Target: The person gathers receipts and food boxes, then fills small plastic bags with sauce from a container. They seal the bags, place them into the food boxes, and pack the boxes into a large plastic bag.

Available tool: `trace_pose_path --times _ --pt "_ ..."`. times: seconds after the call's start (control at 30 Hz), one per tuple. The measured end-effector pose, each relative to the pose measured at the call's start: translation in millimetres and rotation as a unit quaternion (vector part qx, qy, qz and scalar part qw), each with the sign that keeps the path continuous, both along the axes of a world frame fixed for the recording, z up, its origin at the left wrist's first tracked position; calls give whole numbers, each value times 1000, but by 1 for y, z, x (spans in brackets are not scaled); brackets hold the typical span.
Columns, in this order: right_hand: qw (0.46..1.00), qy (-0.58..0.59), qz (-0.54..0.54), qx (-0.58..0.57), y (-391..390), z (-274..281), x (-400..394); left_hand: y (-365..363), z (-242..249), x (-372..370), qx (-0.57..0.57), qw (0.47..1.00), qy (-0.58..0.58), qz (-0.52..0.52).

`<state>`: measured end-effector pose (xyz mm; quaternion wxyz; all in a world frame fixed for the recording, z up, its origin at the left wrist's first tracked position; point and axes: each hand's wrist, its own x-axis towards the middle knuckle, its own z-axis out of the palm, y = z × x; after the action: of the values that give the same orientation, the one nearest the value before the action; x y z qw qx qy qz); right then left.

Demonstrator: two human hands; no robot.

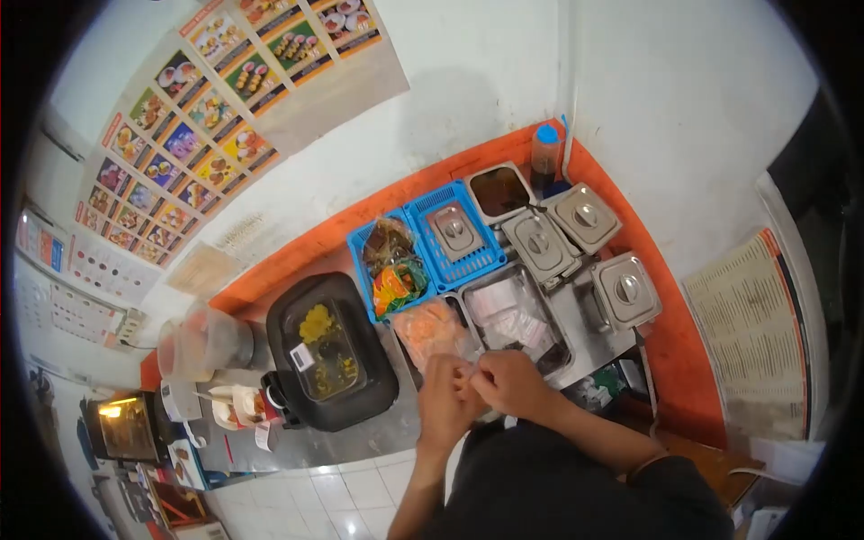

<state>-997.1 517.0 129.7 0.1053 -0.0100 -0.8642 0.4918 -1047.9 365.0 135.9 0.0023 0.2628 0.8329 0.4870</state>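
A clear plastic bag (430, 331) with pale orange pieces inside lies over a dark-rimmed metal tray. At the bag's near end, my left hand (444, 396) and my right hand (515, 385) come together with fingers closed on the gathered plastic. The exact grip of the fingertips is too small to make out. Just beyond my right hand is a metal tray (560, 346) holding several small clear packets (513, 310) with pale pink and white contents.
Left of the bag stands a black pan (382, 396) with a clear container of yellow food (317, 324). Blue baskets (454, 272), lidded steel pans (625, 290), a pan of dark liquid (499, 191) and a blue-capped bottle (544, 153) line the back. Plastic tubs (225, 333) stand far left.
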Motion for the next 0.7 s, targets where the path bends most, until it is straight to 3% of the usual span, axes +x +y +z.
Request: trace_pose_path --times 0.07,0.13,0.2,0.3,0.53,0.6,0.63,0.7 --pt "1000 -21 -14 9 13 -2 1 19 -8 -4 -19 996 -71 -48" --pt "998 -12 -36 49 26 -8 -2 33 -14 -20 3 996 -67 -60" --pt "998 -21 -55 -23 40 -5 -10 42 -16 -35 62 989 -68 -117" --pt "993 -54 -39 -99 64 5 -23 47 -14 -56 58 981 -141 -122" --pt "940 -178 -54 -287 108 -7 -72 73 -7 -101 107 965 -115 -209" --pt "951 -182 9 -250 124 3 -87 78 -29 -115 117 970 -55 -207" --pt "954 -183 40 -233 134 6 -97 78 -34 -119 107 974 -85 -179" --pt "981 -131 -90 -113 164 -9 -120 77 -28 -129 88 977 -149 -124"
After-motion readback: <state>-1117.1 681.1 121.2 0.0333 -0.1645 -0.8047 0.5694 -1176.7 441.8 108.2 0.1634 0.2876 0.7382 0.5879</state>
